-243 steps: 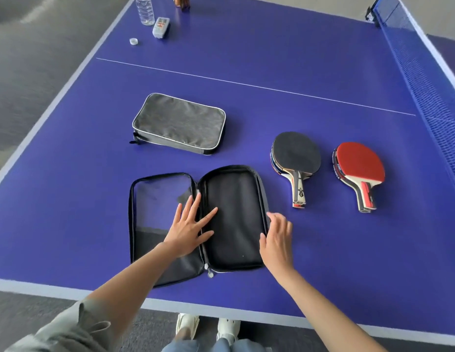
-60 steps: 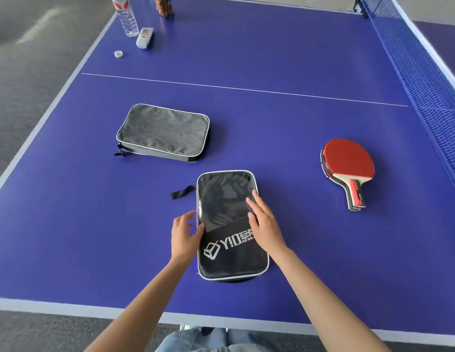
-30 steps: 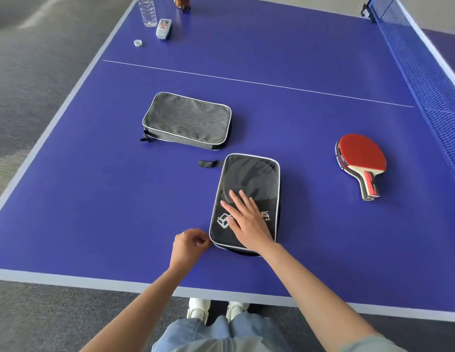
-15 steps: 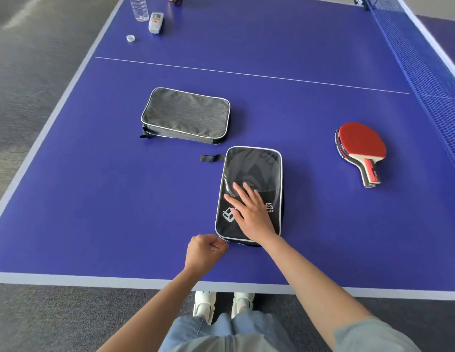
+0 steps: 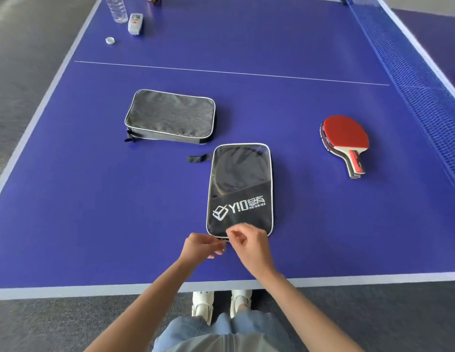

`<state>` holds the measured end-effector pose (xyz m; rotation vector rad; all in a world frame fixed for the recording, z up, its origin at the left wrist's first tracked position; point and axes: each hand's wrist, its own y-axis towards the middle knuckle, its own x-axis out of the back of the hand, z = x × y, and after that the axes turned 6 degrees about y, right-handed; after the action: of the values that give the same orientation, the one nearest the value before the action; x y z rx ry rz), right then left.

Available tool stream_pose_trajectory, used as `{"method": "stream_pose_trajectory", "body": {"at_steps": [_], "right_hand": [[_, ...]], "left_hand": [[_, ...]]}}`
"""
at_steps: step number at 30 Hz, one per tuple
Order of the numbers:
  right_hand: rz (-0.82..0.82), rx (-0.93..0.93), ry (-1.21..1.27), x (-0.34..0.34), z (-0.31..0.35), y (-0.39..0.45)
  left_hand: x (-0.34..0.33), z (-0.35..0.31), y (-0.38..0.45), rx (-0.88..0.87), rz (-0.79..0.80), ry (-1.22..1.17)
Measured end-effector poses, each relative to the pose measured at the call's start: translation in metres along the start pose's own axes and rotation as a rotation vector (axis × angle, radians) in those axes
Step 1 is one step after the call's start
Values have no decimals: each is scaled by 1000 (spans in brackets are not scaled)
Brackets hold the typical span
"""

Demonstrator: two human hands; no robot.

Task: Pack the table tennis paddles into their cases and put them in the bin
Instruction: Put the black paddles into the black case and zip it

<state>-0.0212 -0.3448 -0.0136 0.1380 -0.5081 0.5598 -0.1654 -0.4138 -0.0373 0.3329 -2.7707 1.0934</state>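
A black paddle case with a white logo lies closed near the table's front edge. A dark paddle shows through its clear window. My left hand is pinched at the case's near-left corner, on the zipper pull. My right hand is blurred, its fingers curled over the case's near edge. A grey case lies closed behind and to the left. A red paddle lies flat to the right, handle towards me. No bin is in view.
The blue table has a white front edge close to my hands. The net runs along the right side. A water bottle, a small white device and a bottle cap stand at the far left corner.
My right hand has lifted off the top of the black case and come back to its near edge. My left hand has slid right along that edge. The logo is now uncovered.
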Motion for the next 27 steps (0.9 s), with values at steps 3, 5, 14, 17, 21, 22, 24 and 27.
{"method": "stream_pose_trajectory", "body": {"at_steps": [3, 5, 14, 17, 21, 22, 24, 27], "right_hand": [[149, -305, 19, -6, -3, -22], [181, -437, 87, -12, -4, -27], [-38, -698, 656, -20, -1, -22], [-111, -811, 863, -21, 4, -18], [-153, -919, 1030, -21, 8, -17], [-147, -941, 1071, -21, 8, -17], [-137, -992, 1146, -20, 8, -17], [-142, -1047, 1207, -18, 5, -16]], "left_hand": [[-1, 0, -1, 34, 29, -68], [-1, 0, -2, 43, 53, -95], [13, -3, -1, 104, 134, -194], [14, -3, -1, 115, 123, -210], [11, -5, 0, 147, 84, -265], [10, -6, -1, 150, 104, -264], [7, -5, -2, 133, 155, -232], [0, -4, -3, 156, 108, -259]]}}
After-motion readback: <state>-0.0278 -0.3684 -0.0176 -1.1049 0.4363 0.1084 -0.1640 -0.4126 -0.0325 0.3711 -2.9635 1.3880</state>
